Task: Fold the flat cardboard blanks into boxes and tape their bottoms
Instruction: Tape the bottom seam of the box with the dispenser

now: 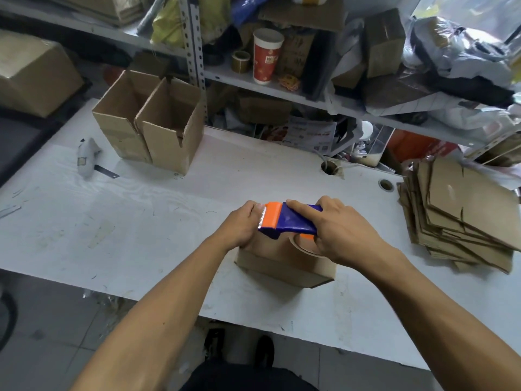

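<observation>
The box under work [284,263] sits bottom-up near the front edge of the white bench [169,221], directly before the person. The right hand [338,235] is wrapped around the blue and orange tape dispenser [287,222], index finger laid along its top, with the toothed blade end at the box's far left edge. The left hand [242,225] holds that same edge, fingers curled over it right beside the blade. Judged stage: a strip is being finished or cut across the bottom seam. Risks noted: the serrated blade lies next to the left fingers, so a slip on the cutting pull could nick them; if the left hand eases off, the light box may slide or its flaps gape and the tape wrinkle or run off the seam; the box sits close to the bench front and could be dragged off it. Two folded boxes [152,122] stand open-topped at the far left of the bench, touching each other; a stack of flat blanks [462,218] lies at the right edge, unevenly piled. A utility knife [88,158] rests apart at left. The bench surface is scuffed, with two cable holes. Behind it, metal shelving [197,52] is crammed with cartons, bags and a paper cup [266,56].
</observation>
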